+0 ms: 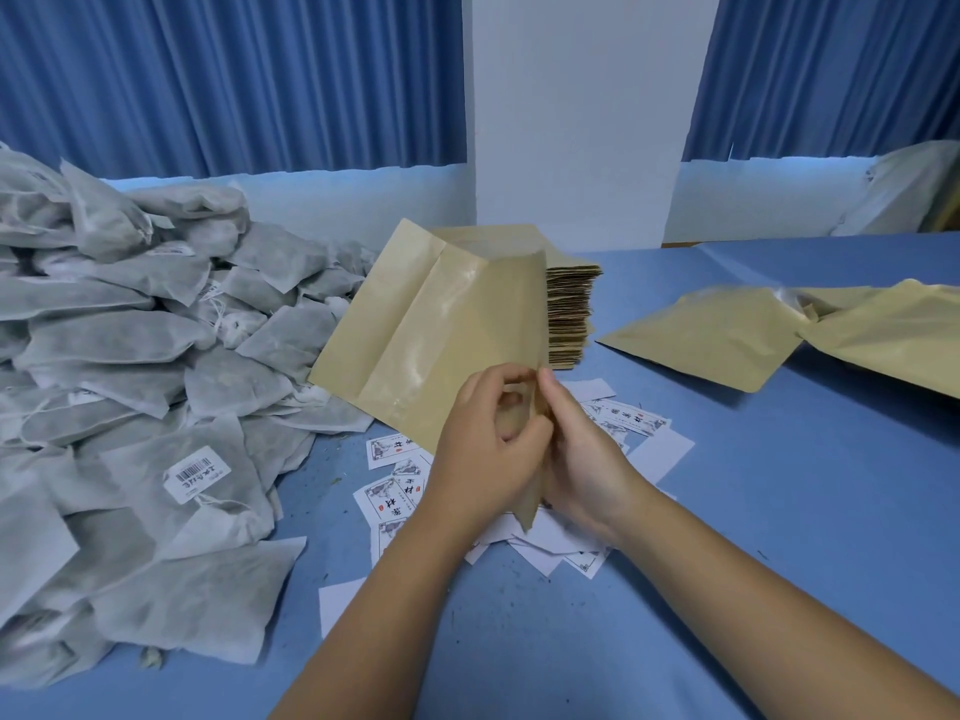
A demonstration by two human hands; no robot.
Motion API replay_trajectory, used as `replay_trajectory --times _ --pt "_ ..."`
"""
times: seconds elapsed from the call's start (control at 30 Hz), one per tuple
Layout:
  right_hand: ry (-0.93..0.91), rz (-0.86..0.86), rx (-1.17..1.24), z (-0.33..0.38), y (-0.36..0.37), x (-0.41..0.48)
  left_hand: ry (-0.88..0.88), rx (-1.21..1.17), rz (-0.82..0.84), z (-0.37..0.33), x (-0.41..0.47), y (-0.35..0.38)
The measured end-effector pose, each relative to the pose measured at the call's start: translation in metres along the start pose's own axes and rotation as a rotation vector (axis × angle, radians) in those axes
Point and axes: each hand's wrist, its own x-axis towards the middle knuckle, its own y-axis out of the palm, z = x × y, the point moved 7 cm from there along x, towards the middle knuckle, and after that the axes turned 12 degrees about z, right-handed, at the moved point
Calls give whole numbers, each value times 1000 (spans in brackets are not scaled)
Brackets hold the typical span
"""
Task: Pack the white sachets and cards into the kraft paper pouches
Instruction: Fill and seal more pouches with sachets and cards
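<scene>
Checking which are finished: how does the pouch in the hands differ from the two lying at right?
The held pouch is lifted and tilted, pinched by the left hand and right hand; the right pouches lie untouched on the table. The held pouch looks flat; the right pouches look slightly puffed. Both are kraft paper.

Head-worn wide camera looks forward and down, near the table [779,485].

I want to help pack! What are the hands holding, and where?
The left hand and right hand pinch one kraft paper pouch at its near end.
</scene>
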Motion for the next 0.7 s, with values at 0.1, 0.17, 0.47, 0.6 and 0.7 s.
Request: replay_trajectory --times 0.1,0.17,0.47,0.6,0.7 --pt "17 -42 -71 0 -1 1 78 182 -24 -7 -3 1" --pt "0 -85 -77 -1 -6 1 93 259 -16 -8 -3 3" --pt "-184 -334 -564 20 -16 -9 33 297 -42 -8 -2 4" --pt "-240 -314 -590 20 -20 -7 38 310 -86 -9 -4 3" --pt "-215 -284 -518 18 -22 -5 28 281 -124 -11 -6 -1"
